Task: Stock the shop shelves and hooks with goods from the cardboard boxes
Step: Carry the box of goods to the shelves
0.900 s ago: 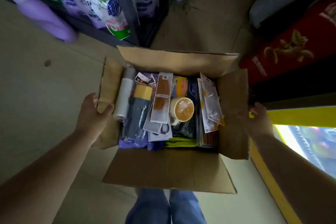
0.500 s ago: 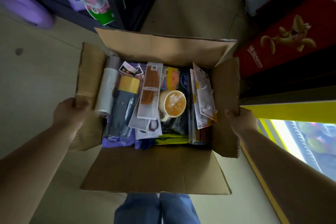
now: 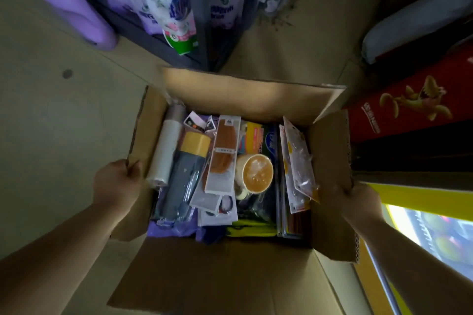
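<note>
An open cardboard box (image 3: 222, 271) hangs in front of me above the floor, carried between both hands. My left hand (image 3: 116, 185) grips its left flap, fingers curled over the edge. My right hand (image 3: 358, 202) grips the right flap from outside. Inside lie a white roll (image 3: 163, 153), a grey bottle with a yellow cap (image 3: 188, 163), a long flat pack with an orange item (image 3: 222, 156), a mug with an orange inside (image 3: 256, 171), clear blister packs (image 3: 298, 161) and other packets.
A dark shelf unit (image 3: 194, 41) at the top holds a purple bottle (image 3: 71, 10) and detergent pouches (image 3: 176, 15). A red box (image 3: 409, 107) and a grey bundle (image 3: 414, 18) lie on the right, above a yellow-framed cabinet (image 3: 419, 197). Beige floor (image 3: 51, 115) stretches to the left.
The box and both hands have shifted right and slightly down in view. The shelf unit with its pouches has come further into view at the top. Both grips on the flaps are unchanged.
</note>
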A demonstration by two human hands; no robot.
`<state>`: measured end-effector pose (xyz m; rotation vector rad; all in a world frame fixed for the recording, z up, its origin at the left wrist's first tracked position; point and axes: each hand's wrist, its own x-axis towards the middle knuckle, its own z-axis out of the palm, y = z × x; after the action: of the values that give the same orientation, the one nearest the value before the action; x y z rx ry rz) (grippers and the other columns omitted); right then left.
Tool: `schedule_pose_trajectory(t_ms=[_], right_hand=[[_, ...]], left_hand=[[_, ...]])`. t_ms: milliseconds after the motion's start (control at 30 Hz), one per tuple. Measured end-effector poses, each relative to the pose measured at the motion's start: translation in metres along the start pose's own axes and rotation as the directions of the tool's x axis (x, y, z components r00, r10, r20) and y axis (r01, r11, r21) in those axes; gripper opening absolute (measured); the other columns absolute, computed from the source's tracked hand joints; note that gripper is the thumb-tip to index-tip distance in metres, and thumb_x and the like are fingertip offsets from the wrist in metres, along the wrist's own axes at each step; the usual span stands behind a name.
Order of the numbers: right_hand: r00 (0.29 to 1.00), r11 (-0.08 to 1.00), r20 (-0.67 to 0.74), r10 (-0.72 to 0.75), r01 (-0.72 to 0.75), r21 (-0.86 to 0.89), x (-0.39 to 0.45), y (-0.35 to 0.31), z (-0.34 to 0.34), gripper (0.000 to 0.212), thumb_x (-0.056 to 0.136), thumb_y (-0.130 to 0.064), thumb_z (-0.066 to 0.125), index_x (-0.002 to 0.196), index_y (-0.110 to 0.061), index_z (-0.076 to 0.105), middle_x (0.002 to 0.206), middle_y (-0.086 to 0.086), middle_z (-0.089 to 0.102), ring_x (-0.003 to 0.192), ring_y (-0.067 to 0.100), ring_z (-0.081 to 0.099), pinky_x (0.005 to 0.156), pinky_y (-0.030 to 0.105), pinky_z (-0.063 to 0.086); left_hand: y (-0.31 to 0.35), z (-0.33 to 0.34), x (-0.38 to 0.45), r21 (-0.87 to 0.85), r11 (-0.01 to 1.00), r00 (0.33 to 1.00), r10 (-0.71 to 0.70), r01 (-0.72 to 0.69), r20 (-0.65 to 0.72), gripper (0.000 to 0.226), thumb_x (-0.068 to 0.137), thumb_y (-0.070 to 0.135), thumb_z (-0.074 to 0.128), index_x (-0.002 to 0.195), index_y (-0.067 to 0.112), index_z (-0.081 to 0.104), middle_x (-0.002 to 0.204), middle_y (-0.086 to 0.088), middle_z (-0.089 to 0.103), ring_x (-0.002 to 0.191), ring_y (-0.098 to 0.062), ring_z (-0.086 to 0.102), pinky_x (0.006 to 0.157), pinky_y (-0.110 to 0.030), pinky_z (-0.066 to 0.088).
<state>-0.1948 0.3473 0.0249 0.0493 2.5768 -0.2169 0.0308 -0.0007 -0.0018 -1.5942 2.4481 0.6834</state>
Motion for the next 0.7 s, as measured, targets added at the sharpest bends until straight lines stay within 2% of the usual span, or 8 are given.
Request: schedule_pose_trajectory(t_ms=[100,200,300,400,500,567,633,700], right_hand=[[0.997,0.999,0.070,-0.030,0.032,-0.032,-0.024,-0.018,-0.029,0.033,0.091,-0.021,0.060,0.086,0.010,0.068,0.090,0.032,0.067,0.092,0.044,0.064,0.064,0.030,0.032],[0.988,0.994,0.129,-0.087,0.094,-0.051,-0.050,-0.045,-0.061,0.031,0.088,-0.025,0.064,0.084,0.005,0.070,0.087,0.030,0.068,0.091,0.044,0.065,0.063,0.034,0.037],[0.964,0.985,0.234,-0.129,0.151,-0.078,-0.082,-0.083,-0.094,0.027,0.085,-0.030,0.066,0.081,-0.004,0.070,0.090,0.024,0.070,0.093,0.040,0.065,0.067,0.033,0.042],[0.942,0.971,0.284,-0.177,0.214,-0.107,-0.113,-0.127,-0.123,0.034,0.084,-0.041,0.066,0.077,-0.008,0.065,0.089,0.016,0.071,0.093,0.035,0.066,0.069,0.030,0.047],[0.910,0.935,0.315,-0.268,0.325,-0.143,-0.143,-0.176,-0.150,0.034,0.092,-0.029,0.056,0.062,-0.015,0.048,0.066,0.002,0.055,0.066,0.020,0.058,0.057,0.027,0.040],[0.894,0.913,0.299,-0.334,0.386,-0.135,-0.155,-0.208,-0.159,0.034,0.092,-0.022,0.055,0.060,-0.017,0.047,0.061,0.001,0.050,0.060,0.019,0.051,0.055,0.027,0.037],[0.866,0.883,0.298,-0.402,0.453,-0.126,-0.169,-0.245,-0.166,0.025,0.092,-0.019,0.056,0.069,-0.011,0.058,0.063,0.002,0.052,0.060,0.018,0.052,0.054,0.027,0.037],[0.827,0.845,0.319,-0.464,0.521,-0.121,-0.178,-0.287,-0.168,0.021,0.094,-0.014,0.053,0.082,0.000,0.063,0.063,0.003,0.052,0.058,0.016,0.050,0.050,0.026,0.036]], left_hand=[[-0.013,-0.039,-0.023,-0.040,0.996,0.997,-0.080,0.081,0.014,0.042,0.094,0.021,0.052,0.058,0.000,0.053,0.057,-0.022,0.056,0.060,-0.037,0.057,0.057,-0.034,0.035],[-0.037,-0.084,-0.048,-0.157,0.968,0.979,-0.188,0.198,0.077,0.037,0.093,0.019,0.056,0.059,0.002,0.057,0.053,-0.017,0.057,0.056,-0.033,0.059,0.056,-0.034,0.040],[-0.057,-0.134,-0.075,-0.220,0.931,0.954,-0.270,0.293,0.129,0.030,0.088,0.020,0.065,0.065,0.002,0.061,0.061,-0.019,0.062,0.064,-0.033,0.063,0.063,-0.036,0.047],[-0.069,-0.191,-0.104,-0.188,0.894,0.913,-0.394,0.407,0.103,0.028,0.092,0.026,0.057,0.075,0.005,0.065,0.068,-0.015,0.065,0.067,-0.029,0.062,0.066,-0.033,0.049],[-0.081,-0.245,-0.129,-0.156,0.867,0.881,-0.470,0.473,0.060,0.028,0.095,0.029,0.051,0.083,0.007,0.066,0.077,-0.013,0.066,0.078,-0.029,0.062,0.066,-0.030,0.046],[-0.091,-0.279,-0.142,-0.164,0.837,0.851,-0.524,0.521,0.032,0.028,0.095,0.030,0.051,0.086,0.008,0.065,0.084,-0.014,0.066,0.084,-0.030,0.062,0.067,-0.029,0.046],[-0.105,-0.310,-0.147,-0.198,0.810,0.827,-0.562,0.552,0.007,0.028,0.094,0.030,0.051,0.084,0.008,0.064,0.083,-0.014,0.065,0.082,-0.031,0.063,0.068,-0.030,0.047],[-0.122,-0.338,-0.147,-0.232,0.785,0.804,-0.594,0.575,-0.016,0.029,0.094,0.030,0.052,0.075,0.011,0.061,0.074,-0.010,0.062,0.074,-0.027,0.060,0.064,-0.029,0.045]])
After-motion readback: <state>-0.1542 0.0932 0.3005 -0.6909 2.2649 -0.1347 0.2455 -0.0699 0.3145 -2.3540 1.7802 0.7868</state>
